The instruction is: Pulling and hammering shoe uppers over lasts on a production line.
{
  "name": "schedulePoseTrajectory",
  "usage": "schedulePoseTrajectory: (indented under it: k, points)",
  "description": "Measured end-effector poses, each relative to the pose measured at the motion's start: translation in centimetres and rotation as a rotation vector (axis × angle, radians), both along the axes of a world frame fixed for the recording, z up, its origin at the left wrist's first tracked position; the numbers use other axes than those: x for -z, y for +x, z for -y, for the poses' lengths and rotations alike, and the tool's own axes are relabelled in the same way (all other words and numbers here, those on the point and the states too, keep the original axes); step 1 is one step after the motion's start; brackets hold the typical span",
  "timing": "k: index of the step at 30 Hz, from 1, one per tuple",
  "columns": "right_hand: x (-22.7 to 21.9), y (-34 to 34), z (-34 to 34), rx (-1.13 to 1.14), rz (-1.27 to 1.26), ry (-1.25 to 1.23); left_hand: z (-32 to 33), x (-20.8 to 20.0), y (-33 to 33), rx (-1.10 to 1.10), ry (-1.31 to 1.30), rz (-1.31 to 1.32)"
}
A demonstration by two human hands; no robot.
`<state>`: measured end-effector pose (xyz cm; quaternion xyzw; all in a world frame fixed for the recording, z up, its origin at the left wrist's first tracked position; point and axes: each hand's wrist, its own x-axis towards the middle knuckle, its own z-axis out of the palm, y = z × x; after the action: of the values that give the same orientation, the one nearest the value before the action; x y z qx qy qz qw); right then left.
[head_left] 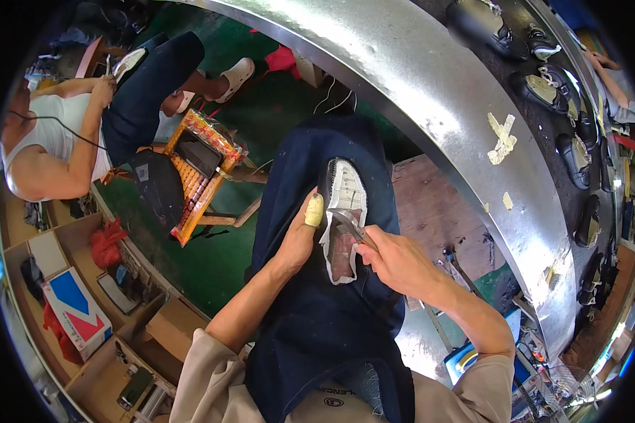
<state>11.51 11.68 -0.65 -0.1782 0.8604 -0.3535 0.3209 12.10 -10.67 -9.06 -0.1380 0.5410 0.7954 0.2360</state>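
1. Head view, the shoe: a partly built shoe (346,182) lies underside up on the dark blue apron (289,299) over the person's lap, toe pointing away. A lap is soft support; if a leg shifts, the shoe could roll or slide.

2. Head view, right hand: the right hand (400,265) is closed around a metal tool (351,223), whose head meets the shoe's middle. It is probably pincers, though the fingers and small size hide the detail. If the tool slips under force, it could tear the pale edging or score the brownish inner surface.

3. Head view, left hand: the left hand (296,241) lies along the shoe's left side, its thumb in a yellow wrap (314,210). Its other fingers are hidden, so I cannot tell how far it is closed or how firmly it grips. The thumb sits near the tool's head; a slip leftward could pinch it, and a weak hold could let the shoe twist.
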Motion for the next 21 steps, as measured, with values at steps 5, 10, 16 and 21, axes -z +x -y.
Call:
schedulePoseTrajectory:
  k: [5, 10, 16, 21]
  points:
    - [-3.2, -2.5, 0.6, 0.299, 0.582, -0.106, 0.7, 0.6, 1.2, 0.079, -0.089, -0.14]
    - [-2.0, -2.0, 0.7, -0.061, -0.291, 0.064, 1.1, 0.6, 0.8, 0.085, -0.008, -0.042]
    - [-4.7, -2.5, 1.4, -0.295, -0.436, 0.39, 0.8, -0.7, 0.8, 0.049, 0.145, 0.132]
    - [-0.7, -1.0, 2.0, -0.126, -0.31, 0.189, 1.3, -0.1, 1.1, -0.042, 0.284, 0.179]
